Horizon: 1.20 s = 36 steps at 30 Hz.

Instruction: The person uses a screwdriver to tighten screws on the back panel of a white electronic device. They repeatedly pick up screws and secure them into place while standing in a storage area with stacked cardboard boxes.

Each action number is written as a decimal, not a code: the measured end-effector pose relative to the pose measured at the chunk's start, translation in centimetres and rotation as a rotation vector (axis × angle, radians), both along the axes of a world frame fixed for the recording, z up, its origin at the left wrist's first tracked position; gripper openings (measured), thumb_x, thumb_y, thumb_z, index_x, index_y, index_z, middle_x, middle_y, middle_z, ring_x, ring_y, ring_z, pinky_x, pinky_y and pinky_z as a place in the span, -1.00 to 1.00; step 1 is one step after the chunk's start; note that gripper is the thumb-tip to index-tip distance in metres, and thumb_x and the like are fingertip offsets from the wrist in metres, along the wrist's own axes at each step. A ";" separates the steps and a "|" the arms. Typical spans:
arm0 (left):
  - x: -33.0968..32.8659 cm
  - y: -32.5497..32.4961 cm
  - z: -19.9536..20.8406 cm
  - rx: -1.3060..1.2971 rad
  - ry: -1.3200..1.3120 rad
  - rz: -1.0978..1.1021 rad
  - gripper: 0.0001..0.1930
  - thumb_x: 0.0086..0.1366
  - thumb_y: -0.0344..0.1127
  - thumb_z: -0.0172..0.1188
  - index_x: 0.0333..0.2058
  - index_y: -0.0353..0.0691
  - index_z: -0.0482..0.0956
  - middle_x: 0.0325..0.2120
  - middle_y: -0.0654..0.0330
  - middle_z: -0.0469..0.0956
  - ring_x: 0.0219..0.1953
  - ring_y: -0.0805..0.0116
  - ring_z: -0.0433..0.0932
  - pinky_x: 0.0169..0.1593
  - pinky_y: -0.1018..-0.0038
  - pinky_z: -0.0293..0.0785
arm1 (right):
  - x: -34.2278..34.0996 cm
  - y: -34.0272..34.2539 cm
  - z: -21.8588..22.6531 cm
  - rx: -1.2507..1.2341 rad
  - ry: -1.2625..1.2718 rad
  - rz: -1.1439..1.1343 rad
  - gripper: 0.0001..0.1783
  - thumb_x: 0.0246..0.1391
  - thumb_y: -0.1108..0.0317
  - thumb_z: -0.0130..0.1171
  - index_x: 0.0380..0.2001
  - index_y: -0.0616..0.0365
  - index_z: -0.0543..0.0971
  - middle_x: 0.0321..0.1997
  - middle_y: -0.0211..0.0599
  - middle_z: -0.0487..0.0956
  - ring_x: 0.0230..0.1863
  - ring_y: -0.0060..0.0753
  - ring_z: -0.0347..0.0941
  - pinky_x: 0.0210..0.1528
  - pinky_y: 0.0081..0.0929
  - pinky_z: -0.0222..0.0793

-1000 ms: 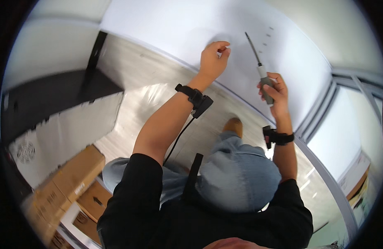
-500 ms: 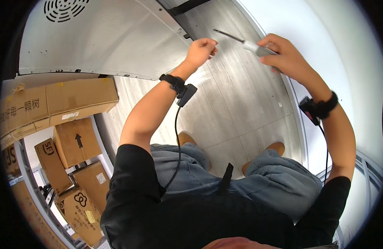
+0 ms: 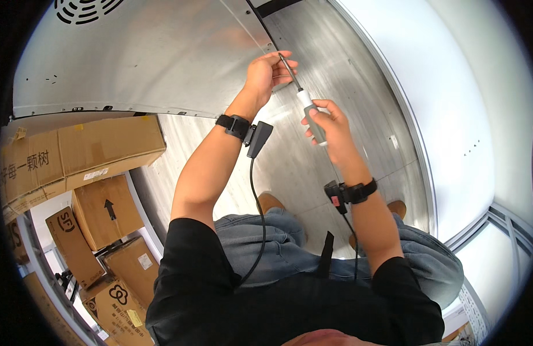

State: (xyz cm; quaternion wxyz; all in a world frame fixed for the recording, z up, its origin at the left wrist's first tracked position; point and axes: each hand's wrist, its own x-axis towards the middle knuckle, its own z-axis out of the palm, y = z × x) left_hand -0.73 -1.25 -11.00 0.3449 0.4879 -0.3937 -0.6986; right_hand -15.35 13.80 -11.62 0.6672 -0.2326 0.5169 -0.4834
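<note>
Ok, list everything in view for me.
Screwdriver: 1, grey and white, centre
Vented panel: 1, silver, upper left
Cardboard boxes: at least 5, brown, left
Shelf frame: 1, pale, lower left
Table: 1, white, right
Small pieces: about 4, dark, on table
Frame rails: several, grey, lower right
Floor: 1, grey, centre
Wrist devices: 2, black, one per wrist
Cables: 2, black, at wrist devices
Strap: 1, black, at lap
Shoes: 2, tan, on floor
Jeans: 1 pair, blue, lower centre
Shirt: 1, black, bottom
Left hand: 1, bare, at screwdriver tip
Right hand: 1, bare, gripping screwdriver
</note>
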 end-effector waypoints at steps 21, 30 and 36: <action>1.0 -0.2 0.5 -0.067 -0.072 0.059 -0.76 0.39 -0.30 -0.08 -0.11 -0.25 0.50 -0.28 0.18 0.63 -0.39 0.47 0.57 -0.30 0.57 0.46 | 2.7 -0.6 -0.9 -0.032 -0.133 -0.074 -0.61 0.20 0.26 0.04 0.05 0.20 0.38 -0.33 -0.28 0.52 -0.52 -0.54 0.42 -0.60 -0.62 0.19; 0.7 0.1 0.9 -0.049 -0.076 0.077 -0.76 0.38 -0.24 -0.03 -0.16 -0.24 0.53 -0.33 0.20 0.63 -0.42 0.50 0.55 -0.32 0.58 0.45 | 2.5 -0.5 -0.5 0.007 -0.269 -0.066 -0.60 0.19 0.25 0.06 0.04 0.20 0.37 -0.32 -0.31 0.51 -0.49 -0.55 0.40 -0.57 -0.62 0.19; 0.3 0.2 1.0 -0.079 -0.213 0.085 -0.85 0.25 -0.23 0.21 -0.39 -0.18 0.56 -0.46 0.28 0.60 -0.52 0.55 0.49 -0.36 0.57 0.45 | 3.8 -0.7 -1.5 -0.035 0.063 -0.090 -0.59 0.10 0.29 0.18 -0.02 0.23 0.42 -0.33 -0.36 0.47 -0.45 -0.55 0.40 -0.50 -0.59 0.28</action>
